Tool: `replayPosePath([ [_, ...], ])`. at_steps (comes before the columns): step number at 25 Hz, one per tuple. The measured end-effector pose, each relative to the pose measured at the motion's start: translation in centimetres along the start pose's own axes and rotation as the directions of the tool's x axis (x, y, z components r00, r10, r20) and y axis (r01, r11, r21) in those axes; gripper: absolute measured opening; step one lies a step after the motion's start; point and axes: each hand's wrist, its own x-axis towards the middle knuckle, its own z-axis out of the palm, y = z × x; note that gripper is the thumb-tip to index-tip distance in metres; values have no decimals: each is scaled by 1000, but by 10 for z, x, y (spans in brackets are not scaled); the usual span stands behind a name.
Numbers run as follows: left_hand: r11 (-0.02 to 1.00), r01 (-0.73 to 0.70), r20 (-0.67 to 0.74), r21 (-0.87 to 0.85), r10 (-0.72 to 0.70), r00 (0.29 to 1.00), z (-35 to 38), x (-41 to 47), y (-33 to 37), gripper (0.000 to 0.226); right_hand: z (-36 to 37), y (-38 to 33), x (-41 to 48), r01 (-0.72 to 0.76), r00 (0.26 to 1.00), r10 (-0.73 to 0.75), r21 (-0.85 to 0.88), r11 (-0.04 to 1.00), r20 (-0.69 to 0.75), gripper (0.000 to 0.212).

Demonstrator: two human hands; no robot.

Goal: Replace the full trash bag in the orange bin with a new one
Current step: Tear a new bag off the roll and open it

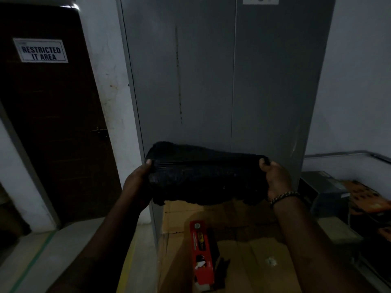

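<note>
**Grip.** The left thumb (pixel 148 162) lies across the top fold of the new trash bag (pixel 203 176). The remaining fingers of the left hand (pixel 138 178) curl behind the plastic and are hidden. The right thumb (pixel 263 162) pinches the opposite end, and the right hand (pixel 277 179) wraps round the bag's right edge. Both hands are closed on the bag; neither is free.

**Bag.** The bag is black, bunched and not yet opened. It is drawn into a band between the two hands and held in the air in front of the grey cabinet (pixel 232 81). Its ragged lower edge hangs above the cardboard boxes (pixel 254 254). A red carton (pixel 201 254) lies on the cardboard on the near side.

**Bin.** An orange perforated object (pixel 368 199) sits low on the right, beside a grey box (pixel 325 191). In this light it cannot be confirmed as the bin. The full bag is not in view.

**Hazards.**
- Tearing: the film looks thin, and pulling the ends apart hard would likely split it at a thumb.
- Wrong end: in the dim light the mouth may be mistaken for the sealed end, which would waste effort.
- Drop: easing one pinch to find the opening could let the bag slip onto the boxes.
</note>
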Motion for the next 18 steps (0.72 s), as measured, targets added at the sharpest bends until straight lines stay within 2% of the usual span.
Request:
replayPosePath([
  [2, 999, -24, -85, 23, 25, 996, -3, -5, 1, 39, -7, 0, 6, -10, 995, 9, -8, 1000, -96, 21],
  [4, 999, -25, -57, 23, 26, 998, -6, -7, 1, 44, -8, 1, 4, -34, 993, 41, 69, 997, -108, 29],
  [7, 1000, 12, 272, 3, -13, 962, -8, -8, -1, 36, -4, 3, -5, -73, 996, 56, 253, 965, 75, 31],
  [9, 997, 78, 293, 5, -76, 953, -10, -1, -6, 36, 0, 2, -15, -116, 962, 39, 276, 954, 269, 53],
  [10, 994, 106, 261, 20, -108, 959, -12, 2, -8, 31, 2, 5, -16, -137, 941, 47, 249, 959, 336, 66],
  [11, 992, 120, 217, 35, -124, 968, -14, 6, -10, 24, 4, 3, -21, -144, 925, 60, 200, 969, 374, 70],
  [12, 991, 129, 150, 46, -134, 979, -15, 7, -11, 17, 5, 3, -22, -140, 930, 76, 154, 978, 361, 63],
  [13, 991, 131, 71, 40, -134, 988, -19, 10, -11, 11, 6, 2, -22, -126, 952, 90, 108, 986, 293, 48],
  [15, 993, 113, -91, 24, -111, 990, -32, 14, -8, 14, 1, 1, -15, -149, 984, 140, 83, 985, 113, 18],
  [16, 994, 103, -149, 25, -98, 984, -40, 14, -6, 19, -3, 3, -9, -151, 988, 148, 102, 983, 36, 12],
  [18, 997, 77, -197, 27, -70, 978, -53, 14, -4, 30, -9, 8, 1, -119, 987, 131, 119, 986, -93, 20],
])
